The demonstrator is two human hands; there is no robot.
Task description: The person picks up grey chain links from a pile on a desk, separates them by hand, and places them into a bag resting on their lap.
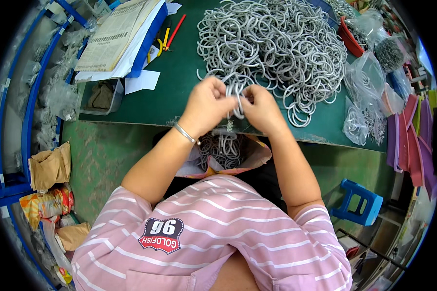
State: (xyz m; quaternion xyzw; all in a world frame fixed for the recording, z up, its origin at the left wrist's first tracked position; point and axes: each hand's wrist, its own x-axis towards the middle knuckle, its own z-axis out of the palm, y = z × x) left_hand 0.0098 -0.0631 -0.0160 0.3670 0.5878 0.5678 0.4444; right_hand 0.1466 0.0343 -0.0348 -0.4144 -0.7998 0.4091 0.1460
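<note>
A small bunch of silver-grey metal rings (236, 97) is held between my hands at the table's front edge. My left hand (206, 103) is closed with thumb and fingers pinching the rings from the left; its fingertips are slightly blurred. From the right, my right hand (261, 109) also pinches the bunch, its fingers curled. Just beyond them a large heap of similar open rings (277, 48) covers the table. Below my hands, an open bag (257, 153) with a coloured rim sits at my lap, with more rings inside.
On the green table (179, 68), a newspaper stack (114, 36), yellow-handled pliers (159, 47) and a red pen (176, 32) lie at left, near a clear plastic tub (114, 99). Plastic bags (364, 80) crowd the right. A blue stool (357, 202) stands on the floor.
</note>
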